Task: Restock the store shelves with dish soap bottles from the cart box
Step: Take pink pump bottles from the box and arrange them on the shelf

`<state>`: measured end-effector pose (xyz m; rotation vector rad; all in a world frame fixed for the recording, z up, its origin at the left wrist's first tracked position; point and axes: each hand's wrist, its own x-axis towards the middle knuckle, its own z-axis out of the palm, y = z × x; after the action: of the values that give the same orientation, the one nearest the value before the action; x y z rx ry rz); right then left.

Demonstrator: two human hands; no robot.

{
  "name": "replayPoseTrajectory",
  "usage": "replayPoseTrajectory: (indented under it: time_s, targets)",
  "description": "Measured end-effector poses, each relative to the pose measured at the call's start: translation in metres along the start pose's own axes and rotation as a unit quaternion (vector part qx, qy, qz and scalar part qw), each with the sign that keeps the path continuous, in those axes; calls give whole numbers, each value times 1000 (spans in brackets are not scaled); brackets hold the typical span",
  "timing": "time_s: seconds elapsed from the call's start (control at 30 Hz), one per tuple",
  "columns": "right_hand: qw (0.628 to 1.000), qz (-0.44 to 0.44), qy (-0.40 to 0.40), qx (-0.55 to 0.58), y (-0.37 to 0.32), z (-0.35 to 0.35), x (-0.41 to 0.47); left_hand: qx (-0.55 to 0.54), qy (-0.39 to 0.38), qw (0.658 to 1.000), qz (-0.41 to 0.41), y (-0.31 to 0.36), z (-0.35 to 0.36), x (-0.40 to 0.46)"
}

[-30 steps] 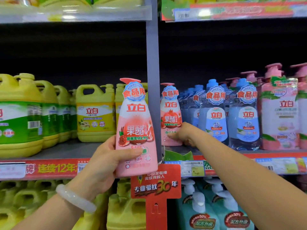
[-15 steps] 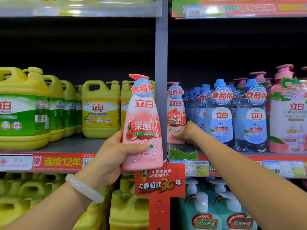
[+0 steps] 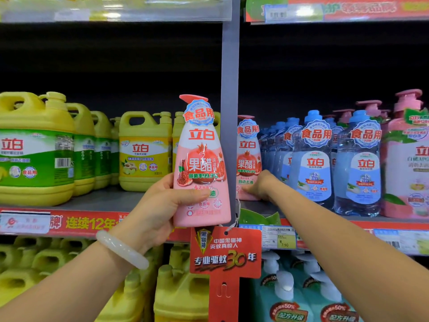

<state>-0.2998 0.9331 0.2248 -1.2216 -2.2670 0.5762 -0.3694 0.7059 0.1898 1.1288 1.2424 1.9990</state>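
pink dish soap bottle (image 3: 201,163): upright, gripped by left hand (image 3: 160,205); right hand (image 3: 260,185) gripped second pink bottle (image 3: 248,156) on shelf (image 3: 97,201).

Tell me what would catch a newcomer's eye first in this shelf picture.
The pink pomegranate soap bottle stands out, held upright at centre by the left hand, in front of the grey shelf post. Just right of the post, the right hand holds a matching pink bottle on the shelf. Big yellow jugs fill the left bay.
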Motion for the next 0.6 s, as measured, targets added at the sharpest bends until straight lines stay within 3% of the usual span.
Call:
replayPoseTrajectory:
  time_s: [0.43,0.6]
  targets:
    - [1000,4,-1,6,-2,0,-5,-1,-11,1000,0,-2,-3,2]
    - [991,-16,9,135,3,-6,-25,-3,-9,1000,5,-1,-1,0]
